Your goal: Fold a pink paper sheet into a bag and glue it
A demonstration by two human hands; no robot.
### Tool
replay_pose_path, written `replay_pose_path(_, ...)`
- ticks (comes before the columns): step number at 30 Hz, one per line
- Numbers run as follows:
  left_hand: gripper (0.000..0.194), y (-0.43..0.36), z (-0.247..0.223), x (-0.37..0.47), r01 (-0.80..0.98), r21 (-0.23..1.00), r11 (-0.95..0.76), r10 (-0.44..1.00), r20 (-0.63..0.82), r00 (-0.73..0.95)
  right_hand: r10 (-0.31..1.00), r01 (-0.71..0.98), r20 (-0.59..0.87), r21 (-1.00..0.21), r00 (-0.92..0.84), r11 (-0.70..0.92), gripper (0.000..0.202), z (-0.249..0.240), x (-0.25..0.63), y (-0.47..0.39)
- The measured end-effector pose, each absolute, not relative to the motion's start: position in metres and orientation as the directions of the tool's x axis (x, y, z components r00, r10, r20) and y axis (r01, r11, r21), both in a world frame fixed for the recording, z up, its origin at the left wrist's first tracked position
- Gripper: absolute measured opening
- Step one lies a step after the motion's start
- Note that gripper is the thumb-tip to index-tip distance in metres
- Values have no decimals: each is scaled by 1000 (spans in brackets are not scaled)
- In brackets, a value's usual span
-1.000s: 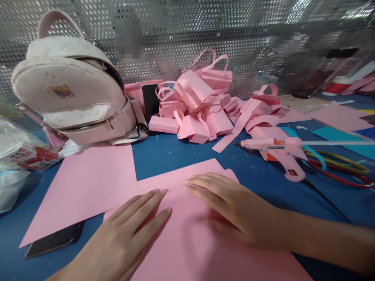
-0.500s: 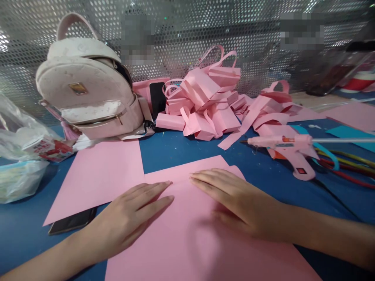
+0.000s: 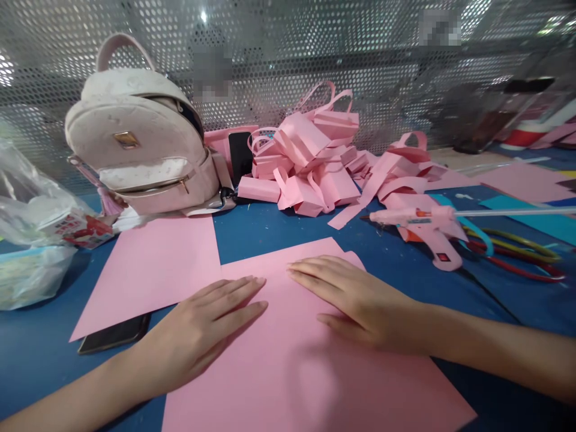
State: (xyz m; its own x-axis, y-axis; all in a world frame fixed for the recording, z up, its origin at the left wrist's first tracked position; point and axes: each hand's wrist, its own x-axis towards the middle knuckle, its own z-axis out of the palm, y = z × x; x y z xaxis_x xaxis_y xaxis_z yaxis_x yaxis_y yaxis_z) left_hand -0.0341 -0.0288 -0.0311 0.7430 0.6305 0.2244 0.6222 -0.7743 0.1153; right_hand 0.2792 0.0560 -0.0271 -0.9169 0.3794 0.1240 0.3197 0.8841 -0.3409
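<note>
Paper draws both our hands: a large pink flat sheet [image 3: 252,384] lies before us on the blue surface [image 3: 270,231], our left grip [image 3: 193,330] and right grip [image 3: 364,300] resting on its far part, both released and laid nearly flat. Left of it, we see a second smooth pink paper sheet [image 3: 157,276] partly covering a dark, flat phone [image 3: 117,334]. Beyond stand a white-and-pink backpack with a gold plate [image 3: 139,144] and a heap of folded pink paper pieces with looped handles [image 3: 303,141]. To our right lies a pale pink glue gun [image 3: 418,219]; behind everything rises a perforated grey screen [image 3: 270,36].
</note>
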Motion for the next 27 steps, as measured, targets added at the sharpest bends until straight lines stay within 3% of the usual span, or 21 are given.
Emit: replay_pose_path(27,47,-37,-32,-30,621,49,-782,612,247,751,382,327,67,-396,-922,858,60,-25,283,56)
